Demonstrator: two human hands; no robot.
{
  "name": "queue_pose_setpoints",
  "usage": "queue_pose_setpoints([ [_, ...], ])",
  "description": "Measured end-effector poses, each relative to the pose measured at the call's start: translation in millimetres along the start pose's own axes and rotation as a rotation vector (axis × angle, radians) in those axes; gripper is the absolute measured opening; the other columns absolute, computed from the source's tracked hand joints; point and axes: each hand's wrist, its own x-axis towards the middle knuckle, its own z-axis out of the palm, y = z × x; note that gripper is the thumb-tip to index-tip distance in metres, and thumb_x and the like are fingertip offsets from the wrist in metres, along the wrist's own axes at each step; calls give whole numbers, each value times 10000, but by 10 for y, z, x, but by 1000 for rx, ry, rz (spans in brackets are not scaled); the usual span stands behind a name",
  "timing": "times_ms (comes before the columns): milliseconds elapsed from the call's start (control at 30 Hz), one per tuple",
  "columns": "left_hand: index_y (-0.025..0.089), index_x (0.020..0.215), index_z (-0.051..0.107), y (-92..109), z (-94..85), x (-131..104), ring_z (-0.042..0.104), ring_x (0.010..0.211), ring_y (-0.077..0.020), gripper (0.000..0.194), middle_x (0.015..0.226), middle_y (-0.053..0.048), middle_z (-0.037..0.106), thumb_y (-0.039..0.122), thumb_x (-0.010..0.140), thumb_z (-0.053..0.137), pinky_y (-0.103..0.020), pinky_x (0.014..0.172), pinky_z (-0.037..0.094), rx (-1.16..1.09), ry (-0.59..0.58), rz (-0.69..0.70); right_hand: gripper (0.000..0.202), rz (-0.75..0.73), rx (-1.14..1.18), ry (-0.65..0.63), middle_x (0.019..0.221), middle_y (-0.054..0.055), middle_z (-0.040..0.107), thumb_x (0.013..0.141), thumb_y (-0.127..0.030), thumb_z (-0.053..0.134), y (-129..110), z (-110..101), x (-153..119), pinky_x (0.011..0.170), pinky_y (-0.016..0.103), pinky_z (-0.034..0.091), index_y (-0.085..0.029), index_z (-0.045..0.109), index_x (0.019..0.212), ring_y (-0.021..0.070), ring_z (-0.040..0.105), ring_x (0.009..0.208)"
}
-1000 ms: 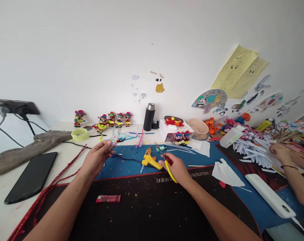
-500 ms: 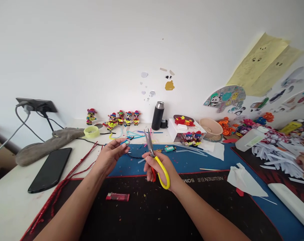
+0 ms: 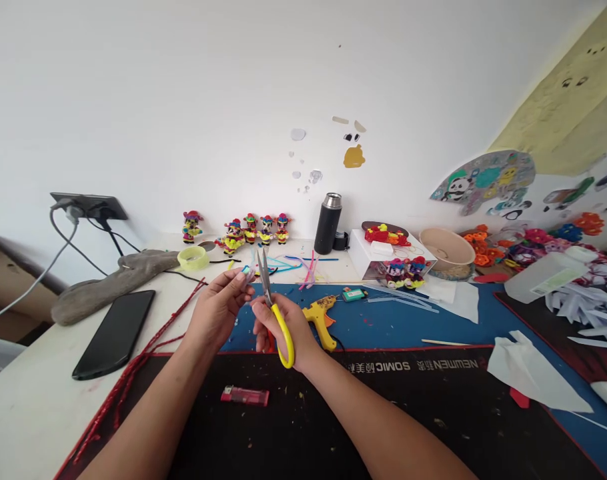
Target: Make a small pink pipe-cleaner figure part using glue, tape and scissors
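My left hand (image 3: 217, 308) pinches a small blue-and-white piece (image 3: 248, 272) between thumb and fingertips; its exact kind is too small to make out. In my right hand (image 3: 294, 328) are scissors (image 3: 283, 337) with one yellow and one red handle loop. Their blades point up, slightly parted, just right of the small piece. A yellow hot glue gun (image 3: 324, 321) lies on the blue mat behind my right hand. On the dark mat below my hands rests a pink lighter (image 3: 245, 396).
Several small fuzzy dolls (image 3: 233, 235) stand along the wall, left of a black thermos (image 3: 328, 224). A phone (image 3: 114, 333) and red twisted cords (image 3: 156, 332) lie at left. Right are a white box (image 3: 363, 253), a bowl (image 3: 446, 248) and crumpled white paper (image 3: 531, 370).
My right hand has brought the scissors left, close to the piece in my left hand. The glue gun now shows beside my right hand. The view has shifted slightly.
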Motion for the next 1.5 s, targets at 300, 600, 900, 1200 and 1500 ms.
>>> queue_pose_setpoints([
  [300,155,874,796,-32,-2,5,672,669,-127,493,911,-55,784,394,551,1081,-207,579,557,58,15,-24,603,-50,-30,-23,645,-55,643,784,-707,861,-239,-371,-96,398,208,411,-189,666,1024,115,603,410],
  [600,144,861,793,-46,7,-1,663,668,-124,487,874,-44,758,401,559,1076,-200,573,548,77,3,-30,662,-121,-1,103,642,-54,625,815,-768,795,-351,-539,-177,381,223,395,-183,664,1096,124,584,413],
  [900,152,872,814,-23,11,-6,651,669,-133,488,858,-48,746,421,559,1073,-201,559,544,91,-5,-22,658,98,-47,-96,634,-49,644,806,-772,815,-112,-392,-506,364,209,402,-193,632,1058,124,581,397],
  [1200,155,863,790,9,19,2,656,661,-129,524,870,-43,757,424,521,1082,-199,558,538,61,7,-34,676,80,-78,72,630,-36,639,829,-765,794,-182,-748,-674,372,229,436,-155,656,1084,129,570,396],
  [1500,157,879,777,1,-6,1,672,656,-127,525,880,-41,771,422,538,1076,-202,561,543,59,0,-51,687,61,-80,192,625,-28,636,833,-757,799,-245,-896,-704,406,229,440,-139,671,1105,124,568,419],
])
